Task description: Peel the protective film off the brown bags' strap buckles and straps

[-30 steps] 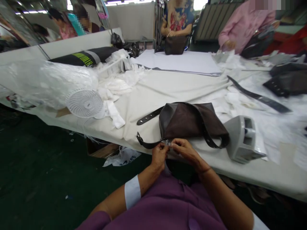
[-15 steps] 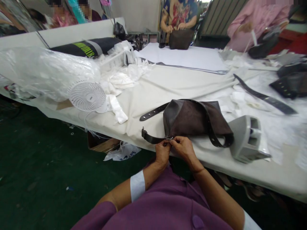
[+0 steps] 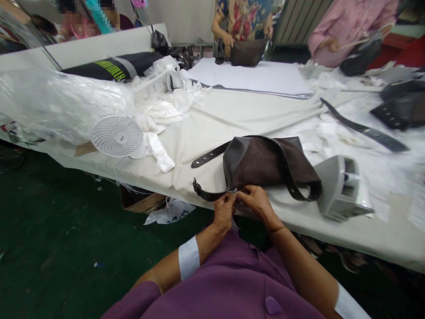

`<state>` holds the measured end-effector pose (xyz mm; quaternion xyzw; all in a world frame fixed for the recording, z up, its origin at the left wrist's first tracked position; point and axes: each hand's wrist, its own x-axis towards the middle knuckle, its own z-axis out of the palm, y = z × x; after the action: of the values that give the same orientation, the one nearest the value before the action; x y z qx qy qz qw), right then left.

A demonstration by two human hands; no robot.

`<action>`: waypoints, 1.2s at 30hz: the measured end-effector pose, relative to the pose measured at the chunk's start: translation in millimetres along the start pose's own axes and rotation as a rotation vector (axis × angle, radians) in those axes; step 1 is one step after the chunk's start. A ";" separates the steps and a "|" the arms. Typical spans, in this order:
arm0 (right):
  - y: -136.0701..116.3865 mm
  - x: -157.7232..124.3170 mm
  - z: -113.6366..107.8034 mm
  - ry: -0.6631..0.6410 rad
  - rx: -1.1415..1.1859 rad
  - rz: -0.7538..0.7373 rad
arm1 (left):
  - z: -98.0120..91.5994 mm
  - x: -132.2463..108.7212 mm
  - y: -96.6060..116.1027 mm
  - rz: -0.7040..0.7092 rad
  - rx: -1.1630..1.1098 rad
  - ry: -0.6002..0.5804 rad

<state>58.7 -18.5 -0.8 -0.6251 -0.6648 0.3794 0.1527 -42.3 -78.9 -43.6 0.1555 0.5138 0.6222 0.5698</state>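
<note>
My left hand and right hand meet, fingertips pinched on the end of the buckled strap by the table; the brown bag lies just beyond, lengthwise left to right, nearer the right hand.

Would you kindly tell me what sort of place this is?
Probably a bag workshop: a brown bag lies on the table, a loose strap lies farther right, and a co-worker across the table holds another dark bag.
</note>
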 end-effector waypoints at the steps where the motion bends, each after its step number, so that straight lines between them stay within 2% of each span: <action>1: 1.8 -0.1 -0.4 -0.020 0.050 0.008 | 0.2 0.1 -0.5 -0.006 -0.015 -0.012; 6: 8.7 -3.6 -5.4 -0.238 0.472 -0.022 | 1.0 -2.1 0.1 -0.085 -0.134 -0.076; 8: 10.5 -4.5 -7.7 -0.266 0.551 -0.020 | 1.9 -3.4 1.2 -0.117 -0.163 -0.062; 17: 18.3 -3.9 -5.1 -0.255 0.534 -0.016 | 2.9 -7.9 8.4 -0.252 -0.220 -0.053; 24: 22.8 -6.3 3.0 -0.193 0.503 -0.001 | -2.7 -2.0 7.1 -0.407 -0.268 -0.031; 31: 19.2 -10.8 2.4 -0.172 0.405 0.007 | -0.6 -0.4 9.2 -0.413 -0.276 -0.029; 36: 15.7 -9.5 -12.1 -0.286 0.445 0.085 | 2.2 -2.8 13.4 -0.388 -0.246 -0.028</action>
<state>79.8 -24.8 -1.1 -0.5435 -0.5531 0.6067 0.1749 -47.1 -78.0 -30.6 -0.0084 0.4464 0.5567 0.7006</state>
